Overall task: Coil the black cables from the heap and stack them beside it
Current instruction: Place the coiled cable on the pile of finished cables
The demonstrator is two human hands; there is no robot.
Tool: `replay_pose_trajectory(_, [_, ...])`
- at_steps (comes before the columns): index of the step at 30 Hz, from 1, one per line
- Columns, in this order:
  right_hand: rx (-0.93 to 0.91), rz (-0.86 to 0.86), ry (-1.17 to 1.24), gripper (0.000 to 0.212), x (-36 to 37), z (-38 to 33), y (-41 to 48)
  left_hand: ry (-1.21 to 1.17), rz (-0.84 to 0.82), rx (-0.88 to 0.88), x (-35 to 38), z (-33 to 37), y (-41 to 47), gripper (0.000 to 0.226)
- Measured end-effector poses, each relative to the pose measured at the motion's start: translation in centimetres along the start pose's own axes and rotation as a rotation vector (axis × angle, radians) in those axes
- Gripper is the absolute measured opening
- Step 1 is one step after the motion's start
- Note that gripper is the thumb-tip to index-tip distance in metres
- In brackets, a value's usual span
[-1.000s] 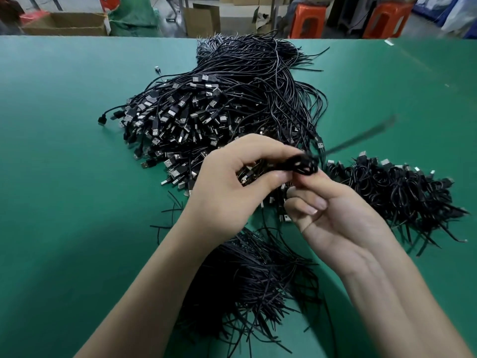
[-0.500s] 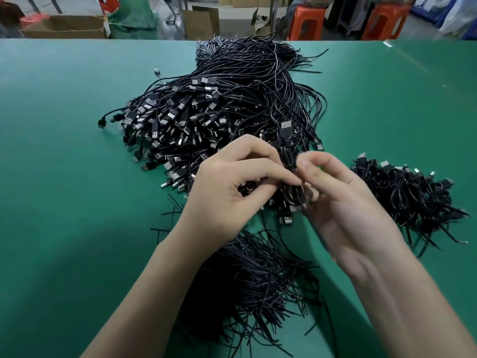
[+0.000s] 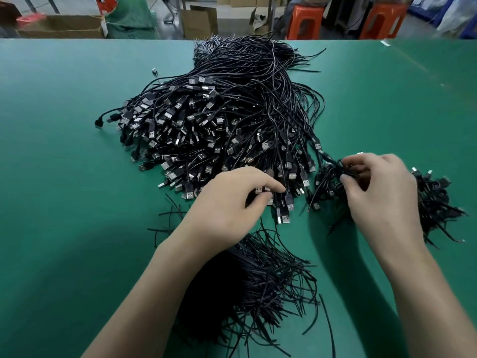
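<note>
A big heap of black USB cables (image 3: 219, 120) lies on the middle of the green table (image 3: 56, 177), plugs fanned toward me. My left hand (image 3: 229, 205) is at the heap's near edge, its fingers pinching a USB plug (image 3: 259, 189). My right hand (image 3: 376, 192) holds a small coiled cable (image 3: 335, 174) with thumb and curled fingers, low over the left end of the stack of coiled cables (image 3: 433, 202) to the heap's right.
A bundle of thin black ties (image 3: 260, 277) lies near me between my forearms. A single small plug (image 3: 154, 71) sits apart at the far left. Beyond the table's far edge stand cardboard boxes (image 3: 62, 25) and orange stools (image 3: 304, 20).
My hands have parted. The right hand carried the coiled cable right to the stack. The left hand dropped to the heap's near edge and took a plug.
</note>
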State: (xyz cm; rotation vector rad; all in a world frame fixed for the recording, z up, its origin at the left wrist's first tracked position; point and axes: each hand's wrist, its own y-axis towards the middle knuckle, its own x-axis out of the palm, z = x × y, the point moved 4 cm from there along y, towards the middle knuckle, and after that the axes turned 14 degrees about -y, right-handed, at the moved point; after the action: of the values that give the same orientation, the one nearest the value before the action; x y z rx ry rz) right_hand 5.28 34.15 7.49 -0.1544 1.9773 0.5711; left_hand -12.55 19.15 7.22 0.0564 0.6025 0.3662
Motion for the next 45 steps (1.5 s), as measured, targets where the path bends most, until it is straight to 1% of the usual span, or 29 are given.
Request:
replay_pose_trajectory(4, [0.059,-0.049,-0.164,0.038,0.0,1.0,0.1,0.072,-0.112,-0.068,1.0,0.1,-0.1,0.025])
replay_pose_trajectory(6, [0.08,-0.083,-0.261,0.042,-0.2,1.3,0.1,0.107,-0.125,-0.079,1.3,0.2,0.0,0.025])
replay_pose_trajectory(9, [0.079,-0.115,-0.333,0.047,-0.7,1.2,0.0,0.167,-0.105,-0.077,1.8,0.3,0.2,0.026])
replay_pose_trajectory(11, [-0.001,-0.139,-0.362,0.054,-0.6,0.1,-0.2,0.196,-0.065,-0.089,1.9,0.1,0.5,0.025])
replay_pose_trajectory(13, [-0.143,-0.178,-0.365,0.053,0.1,-1.4,-0.6,0.197,-0.005,-0.122,1.8,-0.2,1.0,0.021])
replay_pose_trajectory(15, [-0.275,-0.292,-0.29,0.049,1.4,-3.1,-1.3,0.199,0.046,-0.169,1.7,-0.4,1.7,0.022])
replay_pose_trajectory(17, [-0.334,-0.422,-0.204,0.048,2.7,-4.1,-2.0,0.231,0.071,-0.211,1.6,-0.3,2.5,0.032])
replay_pose_trajectory(19, [-0.286,-0.47,-0.153,0.053,3.4,-4.1,-2.2,0.31,0.09,-0.243,1.7,-0.1,3.4,0.04])
replay_pose_trajectory(21, [-0.201,-0.466,-0.152,0.061,3.3,-3.5,-2.0,0.426,0.12,-0.247,2.3,0.3,4.4,0.049])
replay_pose_trajectory(22, [-0.171,-0.46,-0.164,0.061,3.2,-3.2,-1.9,0.479,0.136,-0.243,2.6,0.5,4.7,0.054])
replay_pose_trajectory(25, [-0.1,-0.461,-0.183,0.047,3.1,-2.3,-1.6,0.584,0.121,-0.228,3.9,1.4,5.3,0.062])
replay_pose_trajectory(28, [-0.086,-0.461,-0.248,0.046,3.1,-1.9,-1.8,0.615,0.085,-0.23,4.6,1.6,5.5,0.054])
replay_pose_trajectory(30, [-0.087,-0.449,-0.273,0.047,2.9,-1.8,-1.8,0.58,0.082,-0.247,4.4,1.5,5.4,0.043])
replay_pose_trajectory(32, [-0.099,-0.432,-0.245,0.046,2.6,-2.0,-1.6,0.517,0.079,-0.257,3.8,1.3,5.1,0.037])
replay_pose_trajectory(34, [-0.131,-0.365,-0.159,0.049,1.9,-2.5,-1.4,0.477,0.069,-0.238,2.9,1.3,4.5,0.036])
replay_pose_trajectory(36, [-0.135,-0.327,0.011,0.055,1.4,-3.0,-1.4,0.443,0.066,-0.183,2.1,1.7,3.9,0.038])
replay_pose_trajectory(37, [-0.106,-0.361,0.126,0.059,1.4,-3.2,-1.4,0.415,0.061,-0.151,1.8,2.0,3.5,0.04])
replay_pose_trajectory(41, [0.039,-0.67,0.644,0.064,2.5,-4.4,-2.5,0.385,0.018,-0.079,0.4,3.2,2.0,0.045])
replay_pose_trajectory(45, [0.136,-0.814,0.972,0.067,3.4,-5.5,-3.2,0.303,-0.031,-0.121,-1.2,4.2,0.9,0.04])
